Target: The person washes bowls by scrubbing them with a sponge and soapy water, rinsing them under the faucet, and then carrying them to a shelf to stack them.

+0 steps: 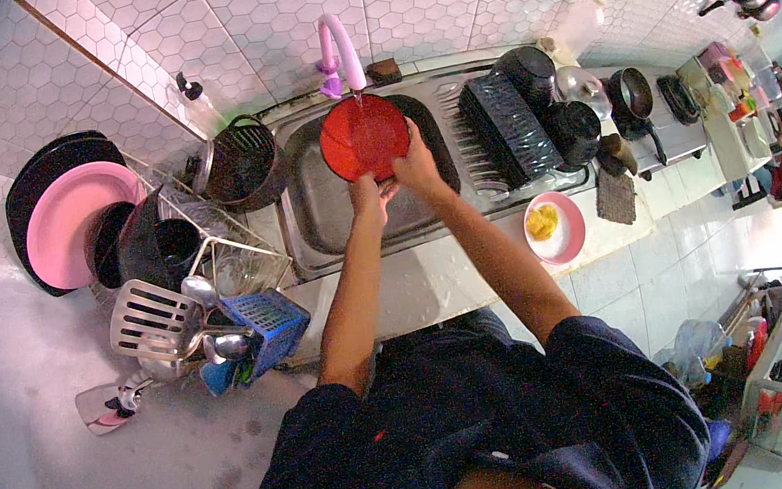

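Note:
A round red bowl (360, 138) is held over the metal sink (317, 225), its inside facing up. Water from the pink curved tap (346, 54) runs into it. My left hand (370, 199) grips the near rim, its fingers partly hidden beneath the bowl. On the right side of the same rim, my right hand (413, 162) is closed with the thumb at the edge. To the right on the counter's near edge stands a small pink bowl (576, 252) with a yellow sponge (541, 222) and whitish suds inside.
Left of the sink are a black pot (243, 165) and a dish rack (256, 254) with pans, a pink basin (70, 227) and hanging utensils. The ribbed drainboard (475, 146) holds a black ridged tray (508, 131) and dark pots. A grey cloth (616, 198) hangs over the counter edge.

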{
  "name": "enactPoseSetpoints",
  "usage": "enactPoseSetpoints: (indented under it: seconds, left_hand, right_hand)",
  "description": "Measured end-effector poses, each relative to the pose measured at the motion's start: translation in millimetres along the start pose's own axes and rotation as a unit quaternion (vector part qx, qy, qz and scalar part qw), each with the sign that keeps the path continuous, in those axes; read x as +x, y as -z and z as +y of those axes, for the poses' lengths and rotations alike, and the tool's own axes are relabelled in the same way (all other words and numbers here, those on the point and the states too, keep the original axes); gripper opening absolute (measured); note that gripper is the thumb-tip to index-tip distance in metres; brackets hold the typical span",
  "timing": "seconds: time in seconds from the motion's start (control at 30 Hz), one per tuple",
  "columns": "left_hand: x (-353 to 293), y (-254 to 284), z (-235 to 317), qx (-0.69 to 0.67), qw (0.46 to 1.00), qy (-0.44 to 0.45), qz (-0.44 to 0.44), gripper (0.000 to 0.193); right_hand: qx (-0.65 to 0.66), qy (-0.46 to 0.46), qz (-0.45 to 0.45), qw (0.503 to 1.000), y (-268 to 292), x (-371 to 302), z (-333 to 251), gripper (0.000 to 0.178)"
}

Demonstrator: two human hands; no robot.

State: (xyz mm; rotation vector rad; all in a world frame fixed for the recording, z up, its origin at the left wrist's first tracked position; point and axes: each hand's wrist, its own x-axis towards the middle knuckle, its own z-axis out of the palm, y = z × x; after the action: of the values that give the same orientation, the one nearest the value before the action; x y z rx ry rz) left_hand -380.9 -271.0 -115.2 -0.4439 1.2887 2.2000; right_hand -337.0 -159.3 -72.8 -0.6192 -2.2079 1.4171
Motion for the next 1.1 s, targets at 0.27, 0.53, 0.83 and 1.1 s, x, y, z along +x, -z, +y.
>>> enactPoseSetpoints:
  seconds: [0.27, 0.53, 0.83, 1.1]
  left_hand:
    - [-3, 1, 37, 0.198, 0.980, -0.015, -0.003, 0.046]
    - [42, 43, 3, 0.107, 0.987, 0.078, -0.096, 0.038]
    - [112, -14, 76, 0.125, 0.969, -0.210, 0.031, 0.039]
    - [146, -58, 92, 0.466, 0.802, -0.372, -0.039, 0.057]
  right_hand:
    - [0.067, -0.156, -0.205, 0.964, 58, 16, -16, 0.087]
    - [-0.044, -0.027, -0.045, 0.998, 54, -7, -11, 0.100]
    - [-0.356, 0.238, 0.145, 0.892, 76, -9, -71, 0.089]
    - [-0.283, 0.293, 0.242, 0.881, 94, 8, -85, 0.089]
